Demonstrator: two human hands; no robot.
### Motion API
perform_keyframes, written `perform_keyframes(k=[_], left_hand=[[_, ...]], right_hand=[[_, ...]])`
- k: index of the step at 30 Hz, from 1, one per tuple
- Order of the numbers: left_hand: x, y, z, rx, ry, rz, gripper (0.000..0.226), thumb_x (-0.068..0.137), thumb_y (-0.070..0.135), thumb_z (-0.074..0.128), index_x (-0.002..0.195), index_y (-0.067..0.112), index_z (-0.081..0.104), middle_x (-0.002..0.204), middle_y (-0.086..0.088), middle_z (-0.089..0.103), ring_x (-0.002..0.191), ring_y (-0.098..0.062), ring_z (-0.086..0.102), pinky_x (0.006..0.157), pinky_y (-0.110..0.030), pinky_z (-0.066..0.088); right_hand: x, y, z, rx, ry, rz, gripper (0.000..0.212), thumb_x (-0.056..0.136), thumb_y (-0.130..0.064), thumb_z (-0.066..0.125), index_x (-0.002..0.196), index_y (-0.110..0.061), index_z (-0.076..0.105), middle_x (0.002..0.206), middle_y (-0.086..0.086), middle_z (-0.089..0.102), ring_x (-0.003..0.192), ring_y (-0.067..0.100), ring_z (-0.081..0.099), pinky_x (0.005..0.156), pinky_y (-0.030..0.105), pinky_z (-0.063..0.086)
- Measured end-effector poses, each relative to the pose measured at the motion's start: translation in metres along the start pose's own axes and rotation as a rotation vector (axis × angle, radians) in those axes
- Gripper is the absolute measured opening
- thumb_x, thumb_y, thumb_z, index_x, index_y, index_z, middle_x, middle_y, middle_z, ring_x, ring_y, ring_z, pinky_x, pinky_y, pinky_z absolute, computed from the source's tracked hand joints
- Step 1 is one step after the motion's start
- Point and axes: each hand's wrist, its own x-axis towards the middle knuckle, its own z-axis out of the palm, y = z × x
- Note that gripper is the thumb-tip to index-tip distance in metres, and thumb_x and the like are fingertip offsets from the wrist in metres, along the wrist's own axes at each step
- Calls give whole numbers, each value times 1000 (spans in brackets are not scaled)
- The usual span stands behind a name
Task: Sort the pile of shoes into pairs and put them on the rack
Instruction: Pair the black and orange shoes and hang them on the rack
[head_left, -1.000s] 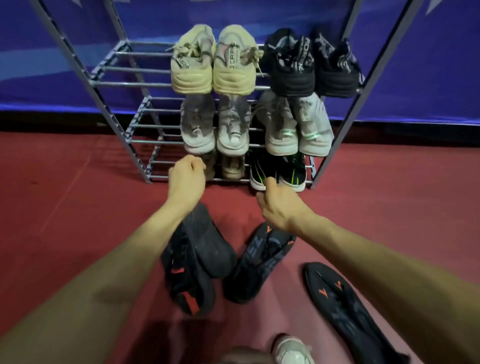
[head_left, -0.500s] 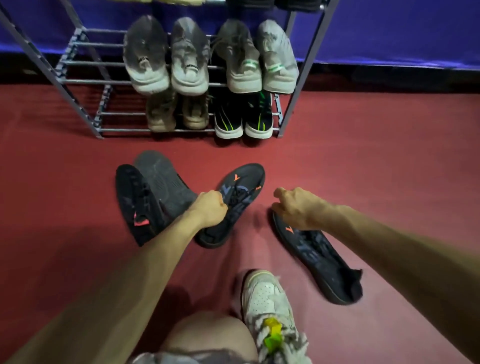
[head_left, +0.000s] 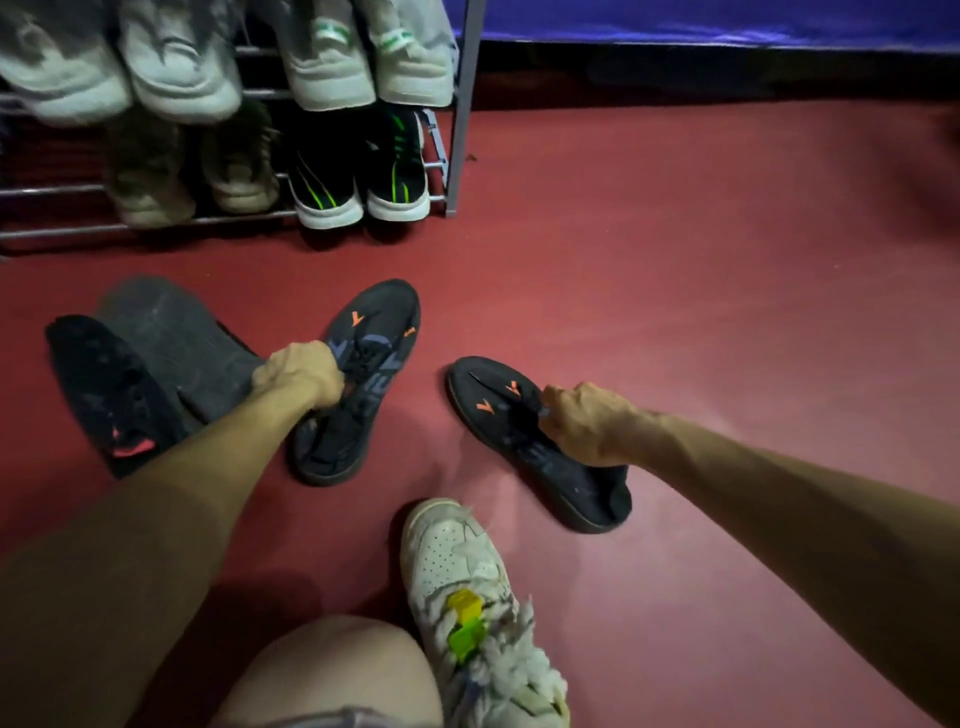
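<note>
Two matching black shoes with orange marks lie on the red floor. My left hand (head_left: 298, 375) is closed around the laces of the left one (head_left: 382, 332). My right hand (head_left: 587, 423) grips the tongue area of the right one (head_left: 488, 400). Another dark pair lies at the left: a black shoe with a red mark (head_left: 104, 395) and a shoe turned sole-up (head_left: 171, 343) leaning on it. The metal rack (head_left: 460, 130) stands at the top left, with pale shoes on its middle shelf and a beige pair and a black-and-green pair (head_left: 358, 171) on the bottom one.
My knee (head_left: 332, 670) and my foot in a white sneaker (head_left: 467, 582) with a yellow-green lace tag are at the bottom centre. A blue wall panel (head_left: 727, 21) runs behind the rack. Red floor stretches to the right.
Both hands dropped from the rack's bottom shelf to the floor and closed on the two orange-marked shoes. The camera tilted down, so the rack's top shelves left the view.
</note>
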Motion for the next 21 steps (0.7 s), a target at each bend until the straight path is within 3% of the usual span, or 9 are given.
perform_keyframes(k=[4, 6, 8, 9, 11, 14, 18, 21], left_hand=[[-2, 15, -12, 39, -11, 146, 42, 91, 30, 48, 121, 2, 59, 125, -25, 61, 115, -41, 58, 95, -41, 48], [-11, 36, -22, 2, -15, 259, 35, 93, 28, 45, 105, 1, 64, 95, -24, 71, 97, -38, 66, 82, -35, 50], [-24, 62, -29, -28, -62, 357, 32, 94, 25, 42, 88, 2, 63, 58, -13, 68, 75, -31, 69, 68, -29, 46], [-32, 76, -30, -43, -91, 387, 32, 94, 24, 41, 84, 2, 62, 50, -10, 66, 66, -29, 70, 63, -27, 46], [-47, 96, -25, -71, -152, 425, 28, 93, 21, 40, 83, 3, 59, 48, -12, 66, 55, -26, 71, 57, -26, 49], [-63, 109, -11, -81, -178, 465, 25, 92, 17, 39, 83, 3, 57, 54, -16, 69, 56, -28, 72, 60, -27, 53], [-72, 107, 12, -73, -67, 507, 21, 91, 20, 41, 79, 9, 54, 56, -14, 67, 65, -31, 70, 64, -28, 46], [-73, 102, 27, -96, 11, 577, 20, 88, 28, 41, 76, 14, 49, 75, -21, 69, 76, -42, 67, 78, -40, 54]], right_hand=[[-9, 4, 12, 13, -2, 48, 36, 98, -25, 34, 122, -3, 48, 119, 28, 59, 106, 44, 60, 83, 41, 46], [-19, 8, 19, -34, 37, 111, 34, 96, -20, 35, 122, -4, 49, 122, 22, 60, 111, 41, 59, 85, 40, 47], [-32, 15, 29, -122, 42, 157, 35, 93, -19, 38, 124, -6, 50, 124, 16, 59, 115, 35, 59, 89, 38, 48], [-39, 20, 35, -151, 23, 169, 37, 92, -19, 40, 126, -6, 49, 125, 15, 58, 116, 33, 58, 91, 38, 47], [-46, 28, 47, -110, -39, 174, 40, 92, -19, 44, 129, -4, 47, 128, 15, 56, 118, 32, 57, 95, 37, 47], [-50, 32, 60, 38, -117, 185, 42, 97, -19, 42, 134, 0, 41, 132, 19, 51, 121, 35, 54, 96, 37, 44], [-48, 21, 78, 44, -57, 138, 37, 101, -22, 34, 127, 2, 45, 127, 21, 52, 119, 34, 55, 92, 37, 44], [-41, 10, 82, 84, -97, 168, 34, 98, -21, 38, 122, -3, 54, 125, 16, 58, 115, 35, 59, 90, 38, 49]])
